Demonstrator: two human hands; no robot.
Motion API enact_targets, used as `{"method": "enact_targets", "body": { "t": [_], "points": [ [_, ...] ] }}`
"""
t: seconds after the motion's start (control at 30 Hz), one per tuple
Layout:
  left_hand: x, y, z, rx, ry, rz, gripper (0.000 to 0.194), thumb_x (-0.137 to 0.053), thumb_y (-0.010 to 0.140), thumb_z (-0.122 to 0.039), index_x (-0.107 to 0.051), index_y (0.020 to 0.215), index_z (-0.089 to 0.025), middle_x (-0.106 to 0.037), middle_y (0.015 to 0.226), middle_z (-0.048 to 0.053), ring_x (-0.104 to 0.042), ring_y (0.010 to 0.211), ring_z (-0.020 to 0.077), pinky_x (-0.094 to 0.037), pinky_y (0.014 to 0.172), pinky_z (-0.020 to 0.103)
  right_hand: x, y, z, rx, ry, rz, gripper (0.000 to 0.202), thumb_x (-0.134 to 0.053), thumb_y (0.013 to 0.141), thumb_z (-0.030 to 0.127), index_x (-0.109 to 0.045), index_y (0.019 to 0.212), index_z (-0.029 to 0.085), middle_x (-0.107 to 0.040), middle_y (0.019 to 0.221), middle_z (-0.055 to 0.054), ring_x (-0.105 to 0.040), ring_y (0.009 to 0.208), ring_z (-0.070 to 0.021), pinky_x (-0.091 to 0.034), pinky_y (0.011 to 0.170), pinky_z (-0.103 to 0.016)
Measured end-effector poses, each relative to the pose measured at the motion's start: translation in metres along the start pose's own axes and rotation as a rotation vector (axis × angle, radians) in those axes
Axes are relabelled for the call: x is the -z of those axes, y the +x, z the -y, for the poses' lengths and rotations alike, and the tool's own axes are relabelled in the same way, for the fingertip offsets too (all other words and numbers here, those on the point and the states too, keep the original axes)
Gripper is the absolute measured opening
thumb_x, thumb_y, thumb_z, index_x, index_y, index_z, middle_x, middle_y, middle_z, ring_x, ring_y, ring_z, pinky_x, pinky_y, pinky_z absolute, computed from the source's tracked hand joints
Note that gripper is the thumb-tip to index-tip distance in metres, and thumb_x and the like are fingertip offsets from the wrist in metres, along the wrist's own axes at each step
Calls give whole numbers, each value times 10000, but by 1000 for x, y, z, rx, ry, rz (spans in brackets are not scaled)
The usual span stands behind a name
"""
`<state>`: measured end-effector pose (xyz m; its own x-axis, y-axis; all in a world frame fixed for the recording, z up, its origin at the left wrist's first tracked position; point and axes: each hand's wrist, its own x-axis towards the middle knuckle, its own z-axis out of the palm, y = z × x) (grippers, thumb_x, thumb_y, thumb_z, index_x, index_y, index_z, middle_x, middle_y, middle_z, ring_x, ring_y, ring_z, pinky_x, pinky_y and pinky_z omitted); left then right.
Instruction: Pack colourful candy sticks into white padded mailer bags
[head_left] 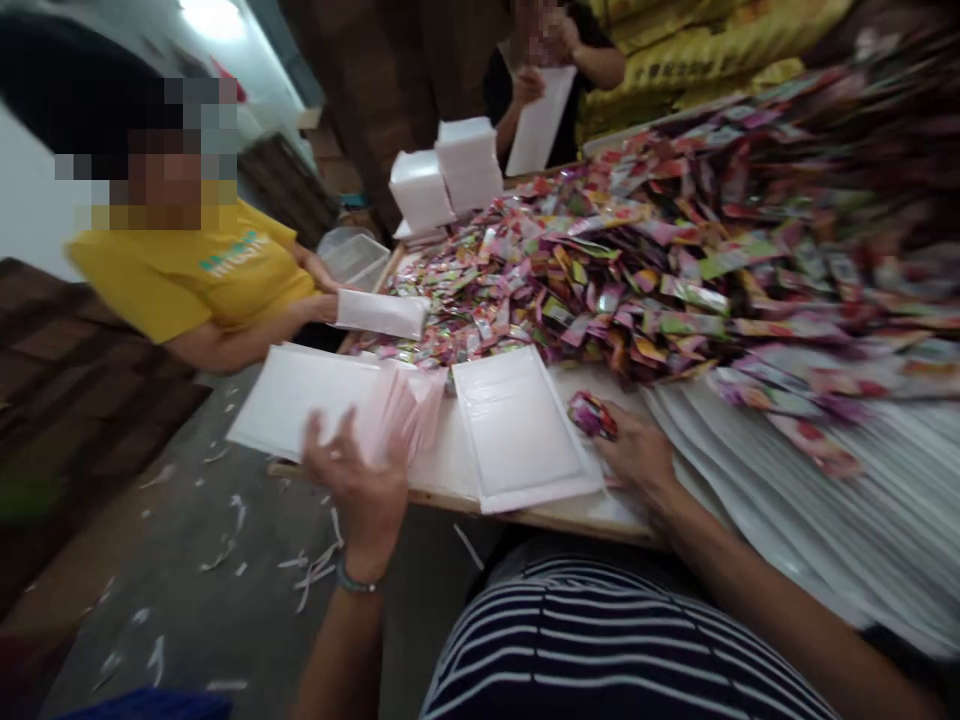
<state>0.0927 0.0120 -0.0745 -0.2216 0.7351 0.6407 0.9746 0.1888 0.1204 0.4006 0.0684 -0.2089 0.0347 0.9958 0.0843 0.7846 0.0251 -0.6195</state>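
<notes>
My left hand (360,485), with a band at the wrist, is raised with fingers apart and nothing in it, in front of a fanned stack of white padded envelopes (307,395). A single white envelope (521,430) lies flat near the table's front edge, between my hands. Right of it, my right hand (637,445) is closed on a small bunch of colourful packets (592,414). Behind both hands spreads a large heap of similar shiny packets (600,270).
A person in yellow (247,260) at the left holds a white envelope (382,314). Another person (600,60) stands behind the table with one. White stacks (469,165) stand at the back; more white sheets (810,510) lie at right. Paper strips (315,570) litter the floor.
</notes>
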Motion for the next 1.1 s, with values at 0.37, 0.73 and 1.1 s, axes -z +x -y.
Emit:
{"method": "enact_targets", "body": {
  "t": [0.37, 0.73, 1.1],
  "points": [
    [-70, -18, -83, -902, 58, 1008, 352, -472, 897, -170, -569, 1234, -135, -648, 1092, 142, -615, 1014, 250, -499, 854, 347, 35, -23, 22, -17, 419, -164, 552, -621, 745, 229, -616, 1297, 233, -723, 1085, -46, -662, 907, -215, -509, 825, -334],
    [-98, -27, -109, -742, 46, 870, 247, -410, 908, -115, -616, 1045, -124, -654, 989, 148, -640, 963, 251, -491, 783, 340, 36, -35, 28, 159, 399, -151, 581, -601, 755, 168, -577, 1334, 211, -700, 1128, -55, -650, 982, -224, -499, 882, -333],
    [-100, -19, -129, -377, -147, 683, 236, -393, 961, -211, -624, 997, -177, -712, 902, 80, -672, 835, 196, -441, 695, 276, 13, -24, 25, 355, -229, 119, 542, -497, 891, 103, -468, 1421, 214, -651, 1158, -131, -570, 1010, -259, -439, 880, -374]
  ]
}}
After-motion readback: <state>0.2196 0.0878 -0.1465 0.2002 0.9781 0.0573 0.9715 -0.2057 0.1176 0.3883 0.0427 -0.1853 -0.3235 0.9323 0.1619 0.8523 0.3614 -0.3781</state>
